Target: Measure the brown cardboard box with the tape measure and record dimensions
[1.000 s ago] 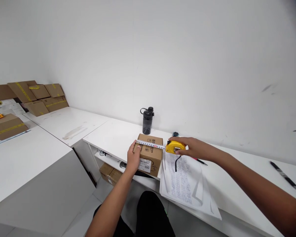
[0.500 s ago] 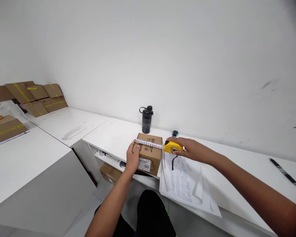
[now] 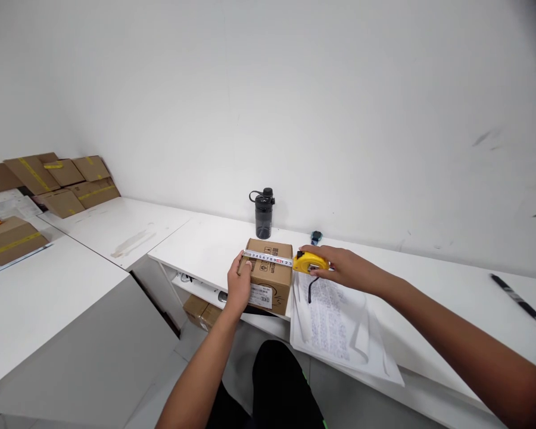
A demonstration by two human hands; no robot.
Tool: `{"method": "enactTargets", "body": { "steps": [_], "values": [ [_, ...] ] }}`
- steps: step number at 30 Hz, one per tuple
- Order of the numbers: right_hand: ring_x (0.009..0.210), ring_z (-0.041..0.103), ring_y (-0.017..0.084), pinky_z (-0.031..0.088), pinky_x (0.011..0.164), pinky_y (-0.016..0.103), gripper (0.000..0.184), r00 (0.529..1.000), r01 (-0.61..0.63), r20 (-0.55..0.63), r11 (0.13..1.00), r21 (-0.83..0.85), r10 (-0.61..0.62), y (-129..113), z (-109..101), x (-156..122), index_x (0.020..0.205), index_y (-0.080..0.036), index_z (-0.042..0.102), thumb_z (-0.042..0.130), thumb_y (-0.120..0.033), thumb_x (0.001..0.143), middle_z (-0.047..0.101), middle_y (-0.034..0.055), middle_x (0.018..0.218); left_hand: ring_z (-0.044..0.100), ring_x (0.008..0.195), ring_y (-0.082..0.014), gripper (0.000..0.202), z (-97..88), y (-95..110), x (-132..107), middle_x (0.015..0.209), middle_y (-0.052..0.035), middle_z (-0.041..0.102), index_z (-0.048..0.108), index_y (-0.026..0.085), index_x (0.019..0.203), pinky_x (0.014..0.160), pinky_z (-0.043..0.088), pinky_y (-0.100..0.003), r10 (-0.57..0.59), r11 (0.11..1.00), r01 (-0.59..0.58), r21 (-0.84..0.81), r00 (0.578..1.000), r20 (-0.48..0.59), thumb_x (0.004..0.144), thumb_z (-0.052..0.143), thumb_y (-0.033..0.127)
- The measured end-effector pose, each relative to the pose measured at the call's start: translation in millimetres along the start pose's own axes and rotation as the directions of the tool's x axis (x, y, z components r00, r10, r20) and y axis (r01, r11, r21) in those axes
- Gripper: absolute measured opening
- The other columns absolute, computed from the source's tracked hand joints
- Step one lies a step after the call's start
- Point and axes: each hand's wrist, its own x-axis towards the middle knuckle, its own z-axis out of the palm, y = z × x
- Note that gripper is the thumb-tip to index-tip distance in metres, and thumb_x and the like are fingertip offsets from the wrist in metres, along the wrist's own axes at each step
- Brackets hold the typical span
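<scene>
A small brown cardboard box (image 3: 270, 280) with a white label stands near the front edge of the white desk (image 3: 429, 292). My left hand (image 3: 239, 286) is closed on the box's left corner and pins the end of the tape blade (image 3: 268, 257) there. The blade lies stretched across the top front edge of the box. At the box's right side my right hand (image 3: 339, 266) grips the yellow tape measure case (image 3: 308, 262), whose black strap hangs down over the papers.
Handwritten paper sheets (image 3: 339, 325) lie right of the box, overhanging the desk edge. A dark water bottle (image 3: 263, 213) stands by the wall, a small dark object (image 3: 315, 237) beside it, a black pen (image 3: 518, 299) far right. Taped cardboard boxes (image 3: 62, 182) sit on the left tables; more boxes (image 3: 201, 313) under the desk.
The tape case in my right hand has slid a little left, closer to the box's right edge, shortening the exposed blade. The view has shifted slightly.
</scene>
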Motion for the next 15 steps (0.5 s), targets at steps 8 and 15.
{"method": "enactTargets", "body": {
  "steps": [8, 15],
  "values": [
    [0.110, 0.057, 0.028, 0.047, 0.086, 0.040, 0.056, 1.000, 0.008, -0.002, 1.000, 0.006, -0.008, 0.3, 0.6, 0.8, 0.139, -0.035, 0.039, 0.047, -0.051, 0.085, 0.059, 0.0042, 0.129, 0.056, 0.117, -0.0237, 0.043, 0.3, 2.7, -1.5, 0.127, -0.0088, 0.062, 0.060, 0.017, 0.126, 0.103, 0.040, -0.036, -0.003, 1.000, 0.003, 0.009, 1.000, -0.002, 0.083, 0.056, 0.027],
    [0.112, 0.056, 0.029, 0.046, 0.088, 0.042, 0.057, 1.000, 0.003, 0.001, 1.000, 0.009, -0.003, -0.8, 0.1, 0.4, 0.139, -0.034, 0.039, 0.046, -0.050, 0.085, 0.055, 0.0045, 0.135, 0.055, 0.119, -0.0239, 0.044, 0.4, 1.5, -0.7, 0.128, -0.0091, 0.062, 0.060, 0.017, 0.126, 0.104, 0.039, -0.037, -0.013, 1.000, 0.013, 0.000, 1.000, -0.012, 0.083, 0.058, 0.028]
  ]
}}
